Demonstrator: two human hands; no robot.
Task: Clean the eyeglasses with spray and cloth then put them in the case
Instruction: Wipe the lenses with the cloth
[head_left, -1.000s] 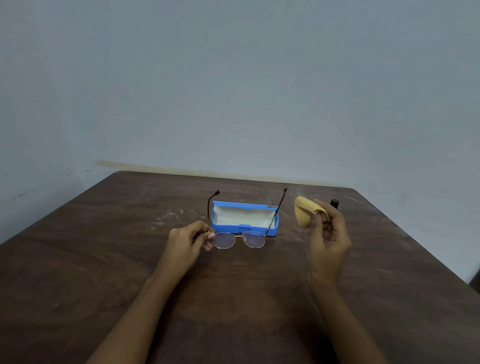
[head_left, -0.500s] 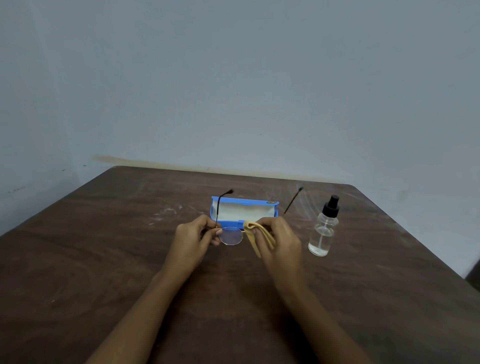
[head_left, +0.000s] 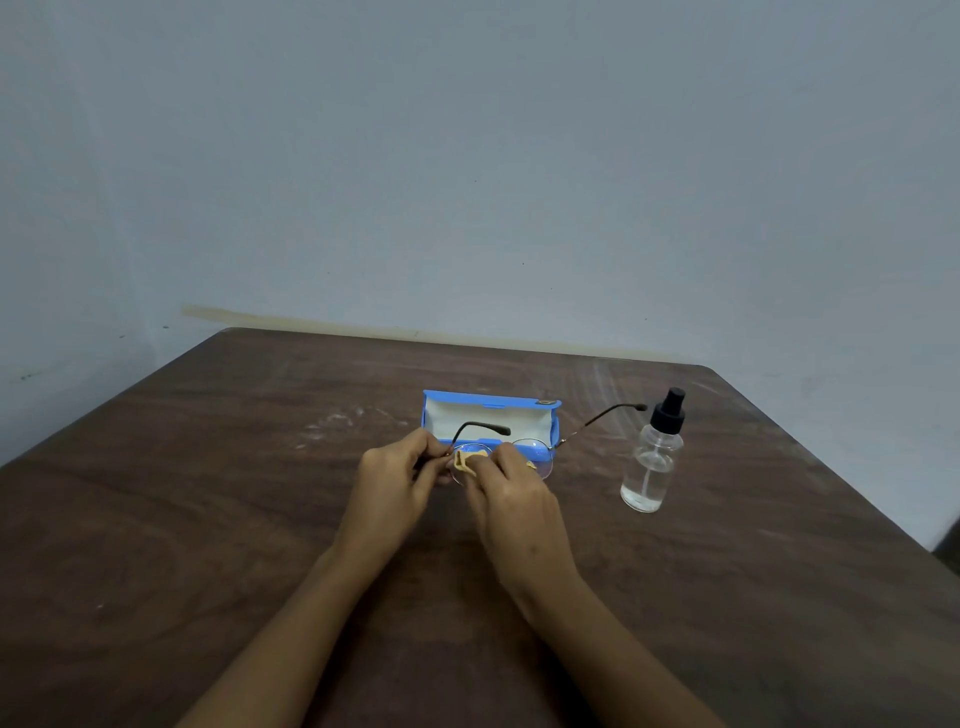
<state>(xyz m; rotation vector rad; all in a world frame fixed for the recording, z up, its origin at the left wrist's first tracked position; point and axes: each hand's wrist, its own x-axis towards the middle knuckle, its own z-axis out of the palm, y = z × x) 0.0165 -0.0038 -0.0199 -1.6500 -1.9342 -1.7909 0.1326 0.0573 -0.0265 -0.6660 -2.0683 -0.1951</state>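
Dark wooden table (head_left: 208, 519), plain grey wall behind. My left hand (head_left: 400, 478) pinches the glasses (head_left: 537, 457) at one lens's outer rim, just in front of the open blue case (head_left: 491, 402) at 12 o'clock. My right hand (head_left: 514, 499) is curled round the yellow cloth (head_left: 467, 460), pressing it on that lens. The spray bottle (head_left: 649, 467) stands at 2 o'clock. Thin wire frame, probably light and bendy, so I reckon grip the rim and rub gently.

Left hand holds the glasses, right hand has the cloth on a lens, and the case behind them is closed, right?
No: the head view shows the case open, its pale lining showing. The left hand does hold the glasses, and the right hand presses the cloth on a lens.
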